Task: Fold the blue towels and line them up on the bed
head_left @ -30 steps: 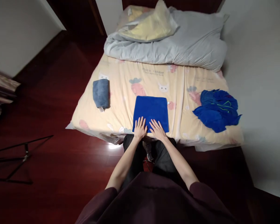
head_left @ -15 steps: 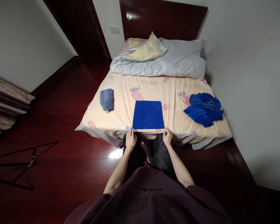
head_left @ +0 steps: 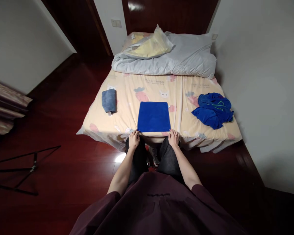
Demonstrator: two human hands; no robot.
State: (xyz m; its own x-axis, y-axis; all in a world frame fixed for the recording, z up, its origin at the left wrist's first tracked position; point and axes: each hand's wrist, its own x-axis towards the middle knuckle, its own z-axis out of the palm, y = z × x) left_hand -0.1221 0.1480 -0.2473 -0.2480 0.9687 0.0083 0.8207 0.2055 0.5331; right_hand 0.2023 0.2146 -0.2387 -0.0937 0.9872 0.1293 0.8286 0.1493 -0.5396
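A square blue towel point(head_left: 154, 117) lies flat on the bed near its front edge, with a small white tag at its right side. My left hand point(head_left: 134, 139) is at the towel's near left corner, its fingertips closed on the edge. At the near right corner, my right hand point(head_left: 173, 138) pinches the edge in the same way. A rolled grey-blue towel point(head_left: 109, 101) with a white label rests to the left. On the right side of the bed sits a crumpled heap of blue cloths point(head_left: 213, 111), with some green trim showing.
The bed point(head_left: 127, 88) has a pale sheet printed with carrots and rabbits. A grey quilt point(head_left: 188, 58) and a yellow pillow point(head_left: 152, 45) lie by the dark headboard point(head_left: 169, 14). Black tripod legs point(head_left: 34, 163) stand on the floor at left, below a curtain point(head_left: 7, 107).
The view has tilted slightly, so the bed sits a little higher and further left. Both hands stay at the blue towel's near corners, and the towel remains flat.
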